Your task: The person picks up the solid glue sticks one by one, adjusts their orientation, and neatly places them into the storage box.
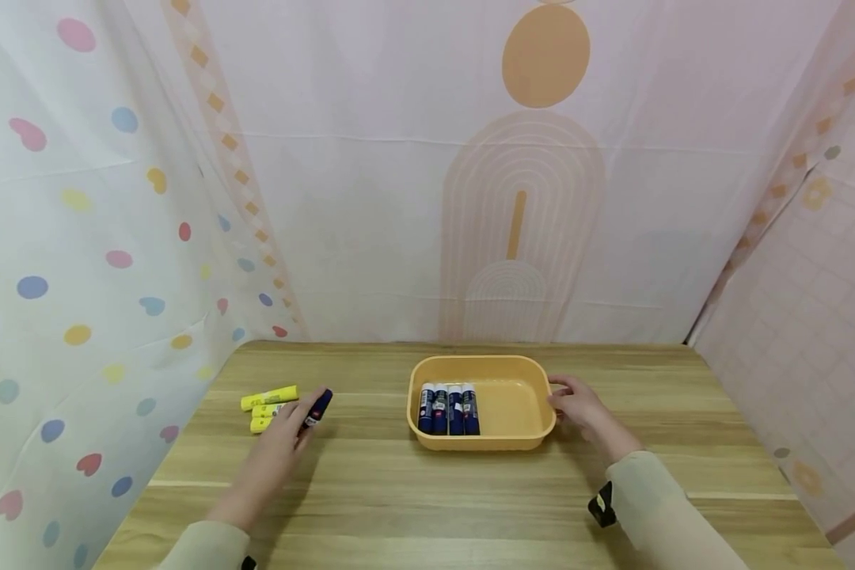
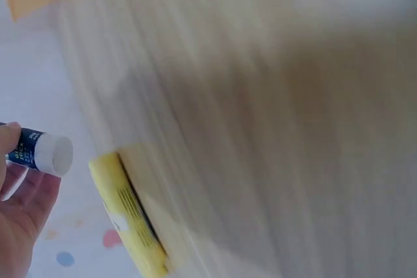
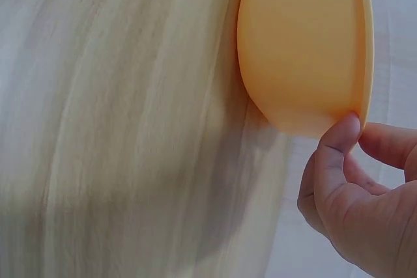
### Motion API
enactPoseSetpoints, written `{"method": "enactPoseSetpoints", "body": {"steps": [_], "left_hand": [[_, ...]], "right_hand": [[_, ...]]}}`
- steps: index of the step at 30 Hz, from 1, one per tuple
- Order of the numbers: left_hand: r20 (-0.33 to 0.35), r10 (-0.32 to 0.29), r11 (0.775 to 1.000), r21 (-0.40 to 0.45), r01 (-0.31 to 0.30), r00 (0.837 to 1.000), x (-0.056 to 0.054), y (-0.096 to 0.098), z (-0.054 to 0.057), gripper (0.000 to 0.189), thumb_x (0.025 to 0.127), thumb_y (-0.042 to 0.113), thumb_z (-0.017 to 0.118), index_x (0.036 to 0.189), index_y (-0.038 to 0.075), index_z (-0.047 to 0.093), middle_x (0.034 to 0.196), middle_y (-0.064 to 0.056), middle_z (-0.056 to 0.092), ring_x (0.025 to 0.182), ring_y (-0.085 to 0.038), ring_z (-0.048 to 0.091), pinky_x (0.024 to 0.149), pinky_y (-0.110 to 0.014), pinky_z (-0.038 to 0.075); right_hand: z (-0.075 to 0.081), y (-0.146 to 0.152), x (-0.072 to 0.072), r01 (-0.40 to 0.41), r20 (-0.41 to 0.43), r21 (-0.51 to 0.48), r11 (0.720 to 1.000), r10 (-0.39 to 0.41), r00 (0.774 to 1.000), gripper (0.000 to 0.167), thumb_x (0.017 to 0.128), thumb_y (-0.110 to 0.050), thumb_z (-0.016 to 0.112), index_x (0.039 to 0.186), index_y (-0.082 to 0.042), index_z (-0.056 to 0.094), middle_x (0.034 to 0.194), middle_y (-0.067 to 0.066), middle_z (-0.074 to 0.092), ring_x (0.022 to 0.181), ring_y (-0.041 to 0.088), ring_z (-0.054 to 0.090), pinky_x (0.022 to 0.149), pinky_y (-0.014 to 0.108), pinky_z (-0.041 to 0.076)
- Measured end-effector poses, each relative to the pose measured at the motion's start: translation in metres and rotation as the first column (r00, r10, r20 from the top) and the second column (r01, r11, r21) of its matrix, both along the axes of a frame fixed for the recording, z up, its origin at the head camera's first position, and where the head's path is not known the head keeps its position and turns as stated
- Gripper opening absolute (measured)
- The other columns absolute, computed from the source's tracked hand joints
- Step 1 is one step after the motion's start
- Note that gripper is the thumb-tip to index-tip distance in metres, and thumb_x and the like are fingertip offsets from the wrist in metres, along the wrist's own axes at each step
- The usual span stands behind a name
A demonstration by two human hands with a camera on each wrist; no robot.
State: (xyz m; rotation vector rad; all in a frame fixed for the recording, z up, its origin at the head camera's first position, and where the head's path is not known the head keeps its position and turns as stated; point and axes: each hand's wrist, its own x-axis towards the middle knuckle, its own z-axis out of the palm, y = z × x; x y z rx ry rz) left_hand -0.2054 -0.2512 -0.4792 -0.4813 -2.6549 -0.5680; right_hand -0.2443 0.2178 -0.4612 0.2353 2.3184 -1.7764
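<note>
Near the left side of the table, my left hand (image 1: 274,451) pinches a dark blue glue stick (image 1: 317,409) between thumb and fingers. Its white end (image 2: 53,154) faces the camera in the left wrist view. Just beside this hand lie yellow tubes (image 1: 271,397) with printed labels, partly hidden by the hand. My right hand (image 1: 586,412) grips the right end of a yellow-orange plastic tray (image 1: 516,408); in the right wrist view thumb and finger meet on its rim (image 3: 367,50). Several blue glue sticks (image 1: 447,410) stand side by side along the tray's left part.
The wooden table (image 1: 399,507) ends at a patterned curtain (image 1: 363,237) behind it. A dotted curtain (image 1: 78,277) borders the left side and a pale checked one (image 1: 812,317) the right. A black strap piece (image 1: 602,505) sits on the right wrist.
</note>
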Motion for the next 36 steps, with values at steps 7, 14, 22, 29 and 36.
{"method": "enactPoseSetpoints", "body": {"steps": [7,14,22,29,36], "left_hand": [[0.266,-0.011,0.93,0.357,-0.088,0.964,-0.009,0.029,0.003,0.061,0.092,0.006,0.059,0.145,0.018,0.031,0.116,-0.02,0.055,0.099,-0.03,0.06,0.074,-0.034,0.056],[0.406,-0.049,0.798,0.565,-0.209,0.912,-0.011,0.053,0.01,0.063,0.093,0.01,0.058,0.144,0.023,0.024,0.121,-0.021,0.049,0.109,-0.033,0.055,0.079,-0.031,0.055],[0.393,-0.076,0.771,0.606,-0.196,0.916,-0.014,0.061,0.009,0.064,0.091,0.008,0.061,0.143,0.024,0.027,0.117,-0.021,0.051,0.105,-0.033,0.058,0.076,-0.028,0.055],[0.404,-0.069,0.783,0.588,-0.201,0.912,-0.016,0.063,0.009,0.063,0.092,0.01,0.06,0.144,0.024,0.028,0.119,-0.019,0.048,0.106,-0.032,0.056,0.077,-0.027,0.054],[0.425,0.028,0.87,0.435,-0.231,0.905,-0.017,0.061,0.008,0.062,0.093,0.014,0.06,0.147,0.019,0.029,0.11,-0.019,0.055,0.098,-0.028,0.057,0.076,-0.032,0.053]], "right_hand": [[-0.003,-0.001,0.0,0.021,0.018,-0.059,0.998,-0.02,1.0,0.044,0.093,0.004,0.046,0.136,0.007,0.038,0.096,0.012,0.045,0.072,0.016,0.053,0.06,0.023,0.048],[-0.001,-0.003,0.001,0.032,0.031,-0.071,0.997,-0.03,0.999,0.045,0.094,0.003,0.046,0.138,0.006,0.037,0.099,0.013,0.045,0.073,0.015,0.053,0.06,0.023,0.048],[-0.002,-0.002,0.001,0.041,0.041,-0.087,0.995,-0.038,0.998,0.046,0.094,0.003,0.046,0.138,0.005,0.036,0.096,0.01,0.045,0.072,0.014,0.053,0.06,0.022,0.047],[-0.001,-0.001,0.002,0.039,0.04,-0.095,0.995,-0.036,0.999,0.046,0.094,0.002,0.046,0.139,0.005,0.035,0.097,0.01,0.047,0.072,0.013,0.054,0.06,0.023,0.048],[-0.003,-0.001,0.001,0.039,0.041,-0.106,0.994,-0.035,0.999,0.047,0.094,0.002,0.046,0.139,0.005,0.035,0.098,0.012,0.048,0.072,0.014,0.054,0.061,0.023,0.049]]}}
